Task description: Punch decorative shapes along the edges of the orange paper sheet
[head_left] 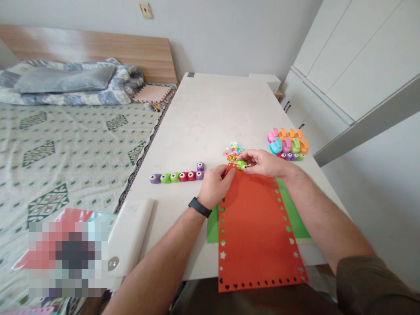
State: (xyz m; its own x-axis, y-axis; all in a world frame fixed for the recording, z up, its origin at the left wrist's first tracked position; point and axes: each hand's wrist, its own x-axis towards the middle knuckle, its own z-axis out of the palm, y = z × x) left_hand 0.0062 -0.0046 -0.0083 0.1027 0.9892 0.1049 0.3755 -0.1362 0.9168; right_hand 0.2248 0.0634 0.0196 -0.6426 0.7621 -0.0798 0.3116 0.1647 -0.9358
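Note:
An orange sheet of paper (pixel 252 227) with punched shapes along its side and near edges lies over green paper (pixel 292 210), its near end reaching past the table's edge. My left hand (pixel 216 183) pinches its far left corner between thumb and fingers. At the far edge, my right hand (pixel 262 164) grips a small green craft punch (pixel 242 165), which sits on the paper's border. A few holes show between the two hands. Just beyond lies a small heap of colourful paper cut-outs (pixel 233 149).
A row of small purple, green and red punches (pixel 174 177) stands left on the white table (pixel 223 109). Larger colourful punches (pixel 288 142) are grouped at right. A white device (pixel 131 236) lies at the near left edge, with a bed (pixel 82 144) beyond.

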